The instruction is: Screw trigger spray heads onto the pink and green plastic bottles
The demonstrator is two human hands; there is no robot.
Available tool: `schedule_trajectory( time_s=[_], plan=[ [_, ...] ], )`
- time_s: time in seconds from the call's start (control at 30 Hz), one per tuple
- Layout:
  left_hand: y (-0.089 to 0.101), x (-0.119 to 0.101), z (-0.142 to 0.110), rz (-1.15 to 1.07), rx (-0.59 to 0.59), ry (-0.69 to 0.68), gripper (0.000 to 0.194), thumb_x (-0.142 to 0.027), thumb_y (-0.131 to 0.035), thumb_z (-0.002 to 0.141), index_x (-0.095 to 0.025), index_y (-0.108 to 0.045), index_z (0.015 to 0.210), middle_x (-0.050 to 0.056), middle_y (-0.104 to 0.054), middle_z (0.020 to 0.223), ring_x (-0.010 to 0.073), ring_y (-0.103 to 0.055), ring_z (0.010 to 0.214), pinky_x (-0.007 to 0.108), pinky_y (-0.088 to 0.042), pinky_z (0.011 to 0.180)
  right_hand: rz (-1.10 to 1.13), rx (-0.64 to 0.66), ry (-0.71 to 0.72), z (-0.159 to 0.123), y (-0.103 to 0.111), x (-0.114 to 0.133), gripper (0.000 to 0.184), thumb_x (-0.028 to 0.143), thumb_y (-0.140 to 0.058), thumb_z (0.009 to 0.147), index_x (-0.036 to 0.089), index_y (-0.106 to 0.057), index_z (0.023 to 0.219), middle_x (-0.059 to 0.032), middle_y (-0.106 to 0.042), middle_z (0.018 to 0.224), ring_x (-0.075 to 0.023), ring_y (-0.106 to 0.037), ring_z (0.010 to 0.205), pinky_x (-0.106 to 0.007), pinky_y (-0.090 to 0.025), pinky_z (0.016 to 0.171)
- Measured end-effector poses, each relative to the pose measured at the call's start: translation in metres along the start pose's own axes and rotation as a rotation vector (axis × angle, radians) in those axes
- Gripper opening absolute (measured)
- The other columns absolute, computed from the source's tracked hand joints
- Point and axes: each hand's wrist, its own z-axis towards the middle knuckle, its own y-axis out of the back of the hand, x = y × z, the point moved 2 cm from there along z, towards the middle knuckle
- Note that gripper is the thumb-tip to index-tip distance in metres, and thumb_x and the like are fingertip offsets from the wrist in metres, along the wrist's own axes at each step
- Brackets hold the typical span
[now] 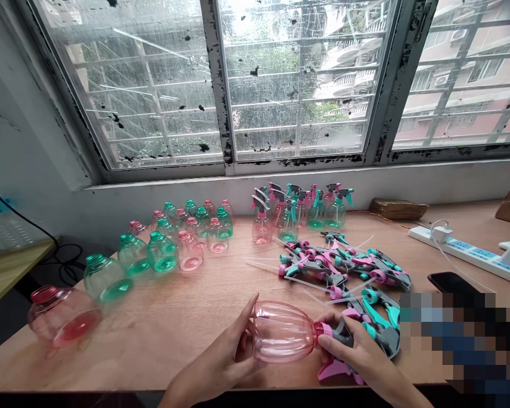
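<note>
A clear pink spray bottle (284,331) lies on its side in the air just above the table's front edge, its base to the left. My left hand (227,354) is closed around the base end. At the neck, my right hand (351,348) grips the grey and pink spray head (338,331), which sits against the bottle's mouth. How tightly it is screwed on cannot be seen. Right behind my right hand lies a heap of loose spray heads (340,260) in grey, pink and teal, with thin dip tubes sticking out.
Open pink and green bottles (164,252) stand in rows at the left. Bottles with spray heads (295,212) are grouped below the window. A power strip (467,252), a black phone (453,282) and a brown package (398,208) lie at the right; a blurred patch covers the right front.
</note>
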Motion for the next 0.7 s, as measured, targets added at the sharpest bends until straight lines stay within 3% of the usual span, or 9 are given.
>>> schedule_trajectory(
  time_s=[0.1, 0.23, 0.33, 0.53, 0.6, 0.7],
  plan=[
    [0.0014, 0.0006, 0.0003, -0.032, 0.016, 0.026, 0.111, -0.031, -0.078, 0.081, -0.030, 0.001, 0.159, 0.008, -0.050, 0.144, 0.0310, -0.046, 0.130, 0.044, -0.035, 0.114, -0.004, -0.002, 0.000, -0.0001, -0.0003, 0.0007, 0.038, 0.048, -0.080, 0.077, 0.018, -0.064, 0.094, 0.0014, -0.071, 0.063, -0.0170, -0.066, 0.058, -0.028, -0.054, 0.060],
    [0.0031, -0.0009, -0.0003, 0.017, 0.015, 0.077, 0.102, -0.032, -0.078, 0.081, -0.029, -0.013, 0.159, 0.007, -0.029, 0.163, 0.0349, -0.027, 0.147, 0.047, -0.019, 0.124, -0.001, 0.005, -0.003, -0.0011, -0.0013, 0.0022, 0.037, 0.050, -0.080, 0.077, 0.019, -0.064, 0.092, 0.0012, -0.071, 0.063, -0.0177, -0.065, 0.058, -0.029, -0.054, 0.060],
    [0.0029, -0.0034, -0.0005, 0.034, 0.008, 0.065, 0.102, -0.031, -0.078, 0.082, -0.029, -0.011, 0.159, 0.007, -0.030, 0.163, 0.0350, -0.029, 0.146, 0.047, -0.021, 0.124, -0.006, -0.008, -0.008, -0.0013, -0.0013, 0.0018, 0.038, 0.051, -0.080, 0.076, 0.020, -0.065, 0.090, 0.0013, -0.070, 0.063, -0.0184, -0.065, 0.058, -0.029, -0.054, 0.059],
    [0.0006, -0.0060, -0.0006, 0.017, 0.004, -0.001, 0.092, -0.037, -0.061, 0.095, -0.030, 0.005, 0.159, 0.007, -0.058, 0.133, 0.0301, -0.046, 0.131, 0.044, -0.034, 0.116, -0.010, -0.001, 0.002, -0.0005, -0.0002, 0.0002, 0.036, 0.050, -0.080, 0.077, 0.019, -0.065, 0.087, 0.0014, -0.071, 0.063, -0.0174, -0.066, 0.059, -0.027, -0.053, 0.060],
    [0.0009, -0.0056, -0.0004, 0.026, 0.004, -0.001, 0.094, -0.037, -0.063, 0.094, -0.030, 0.004, 0.159, 0.007, -0.057, 0.137, 0.0303, -0.044, 0.133, 0.044, -0.033, 0.117, -0.011, 0.002, 0.009, -0.0004, -0.0001, 0.0007, 0.036, 0.050, -0.080, 0.077, 0.019, -0.065, 0.087, 0.0016, -0.071, 0.063, -0.0169, -0.066, 0.057, -0.026, -0.054, 0.059],
    [0.0024, -0.0052, 0.0001, 0.055, 0.021, 0.011, 0.096, -0.036, -0.069, 0.089, -0.027, -0.004, 0.160, 0.008, -0.040, 0.157, 0.0330, -0.033, 0.144, 0.045, -0.026, 0.122, -0.010, 0.005, 0.009, -0.0006, -0.0004, 0.0016, 0.036, 0.050, -0.080, 0.077, 0.019, -0.065, 0.087, 0.0016, -0.070, 0.063, -0.0168, -0.066, 0.058, -0.027, -0.054, 0.059]
  ],
)
